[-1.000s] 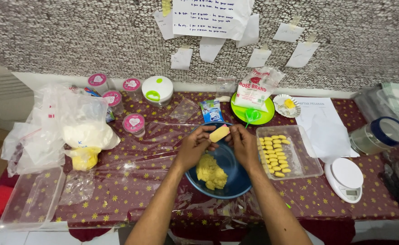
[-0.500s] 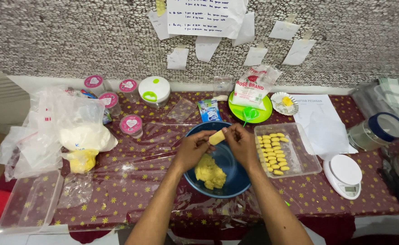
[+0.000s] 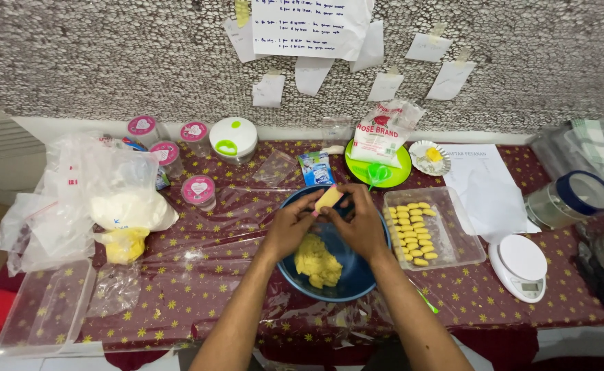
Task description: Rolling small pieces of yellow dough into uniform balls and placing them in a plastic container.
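My left hand (image 3: 289, 225) and my right hand (image 3: 362, 223) meet over a blue bowl (image 3: 353, 278) and together pinch a small pale yellow piece of dough (image 3: 328, 199). A lump of crumbly yellow dough (image 3: 317, 261) lies in the bowl beneath them. Just to the right, a clear plastic tray (image 3: 463, 237) holds several small shaped yellow dough pieces (image 3: 412, 230) in rows.
A white kitchen scale (image 3: 520, 266) sits at the right, a blue-lidded jar (image 3: 571, 199) beyond it. Plastic bags of flour (image 3: 113, 199) and pink-lidded jars (image 3: 199, 189) stand at the left, an empty clear container (image 3: 37, 312) in front. A green plate (image 3: 401, 165) carries a flour packet.
The view has shifted slightly. Both hands stay over the bowl, working the small dough piece between the fingers.
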